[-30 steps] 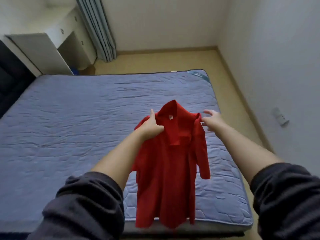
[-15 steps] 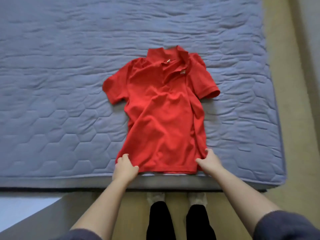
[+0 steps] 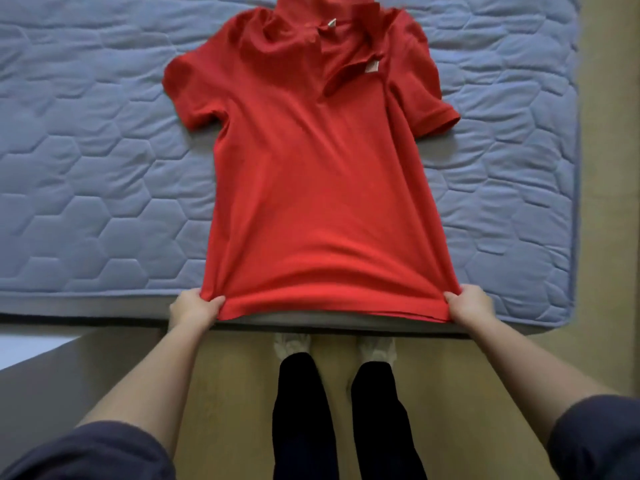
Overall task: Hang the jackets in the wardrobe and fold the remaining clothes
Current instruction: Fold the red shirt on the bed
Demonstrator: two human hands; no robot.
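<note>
A red short-sleeved polo shirt (image 3: 311, 174) lies face up on the blue-grey quilted mattress (image 3: 86, 188), collar at the far end and hem at the near edge. My left hand (image 3: 192, 308) pinches the hem's left corner. My right hand (image 3: 469, 304) pinches the hem's right corner. The hem is stretched taut between them and hangs slightly over the mattress edge. The top of the collar is cut off by the frame.
The mattress's near edge (image 3: 104, 320) runs across the frame just in front of my legs (image 3: 336, 410). Tan floor (image 3: 609, 168) shows along the right side of the bed and under my feet. A pale surface (image 3: 27, 344) sits at the lower left.
The shirt went from hanging by its shoulders to lying flat on the mattress. My hands now grip the hem corners, and the body of the shirt is pulled smoother and closer to the near edge.
</note>
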